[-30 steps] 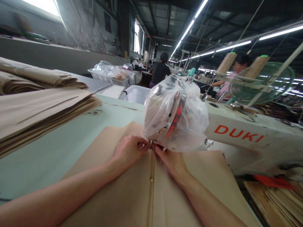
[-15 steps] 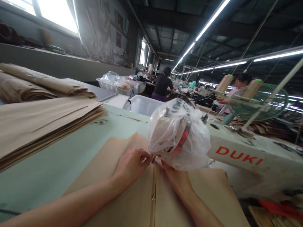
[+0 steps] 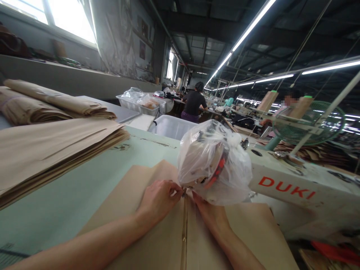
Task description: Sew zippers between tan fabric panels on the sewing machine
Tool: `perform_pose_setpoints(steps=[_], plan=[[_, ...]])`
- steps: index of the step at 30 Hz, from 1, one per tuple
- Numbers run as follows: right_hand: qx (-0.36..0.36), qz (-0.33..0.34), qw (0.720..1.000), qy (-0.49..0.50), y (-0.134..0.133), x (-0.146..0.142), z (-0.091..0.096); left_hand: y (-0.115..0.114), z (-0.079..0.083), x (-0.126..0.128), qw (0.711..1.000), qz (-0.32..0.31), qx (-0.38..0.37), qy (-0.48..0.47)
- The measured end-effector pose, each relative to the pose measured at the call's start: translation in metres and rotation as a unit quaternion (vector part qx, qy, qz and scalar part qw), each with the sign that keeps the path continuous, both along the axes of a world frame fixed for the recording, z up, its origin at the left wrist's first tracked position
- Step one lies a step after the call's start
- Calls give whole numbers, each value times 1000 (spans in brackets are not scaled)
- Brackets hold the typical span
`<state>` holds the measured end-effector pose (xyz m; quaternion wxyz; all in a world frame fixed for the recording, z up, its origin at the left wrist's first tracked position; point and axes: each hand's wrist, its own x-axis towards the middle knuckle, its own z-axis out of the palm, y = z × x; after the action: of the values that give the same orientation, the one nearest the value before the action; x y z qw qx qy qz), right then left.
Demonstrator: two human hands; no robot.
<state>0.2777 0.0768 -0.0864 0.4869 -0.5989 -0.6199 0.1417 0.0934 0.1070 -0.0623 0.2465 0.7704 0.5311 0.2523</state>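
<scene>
A large tan panel [image 3: 118,210] lies on the machine table, with a narrow brown strip like a zipper [image 3: 184,225] running down its middle under the sewing machine's needle area. My left hand [image 3: 161,198] rests on the panel just left of the presser foot [image 3: 184,192], thumb and forefinger closed in a pinch; what sits between them is too small to make out. To the right of the strip, my right hand [image 3: 210,215] lies on the panel with fingers stretched toward the foot, partly hidden by the clear plastic bag [image 3: 213,165] over the machine head.
Stacked tan sheets [image 3: 56,150] and folded bundles [image 3: 50,101] lie at the left. Behind the machine stands a white plastic bin [image 3: 171,125]. The sewing machine arm [image 3: 292,187] stretches right, below thread cones [image 3: 268,100] and a green fan [image 3: 329,122]. Two people sit farther back.
Both hands keep nearly the same place beside the presser foot. The whole view has shifted slightly, and the panel with its strip looks almost unmoved.
</scene>
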Motion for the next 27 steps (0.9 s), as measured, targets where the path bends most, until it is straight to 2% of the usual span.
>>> perform_pose_setpoints(steps=[6, 15, 21, 27], plan=[[3, 13, 1000, -16, 2, 0, 7, -1, -2, 0, 1000, 2, 6, 5], [-1, -7, 1000, -13, -1, 3, -1, 2, -2, 0, 1000, 3, 13, -7], [-27, 43, 999, -12, -1, 7, -4, 2, -3, -1, 1000, 5, 6, -2], [-39, 41, 998, -31, -3, -1, -5, 1, -1, -1, 1000, 3, -2, 3]])
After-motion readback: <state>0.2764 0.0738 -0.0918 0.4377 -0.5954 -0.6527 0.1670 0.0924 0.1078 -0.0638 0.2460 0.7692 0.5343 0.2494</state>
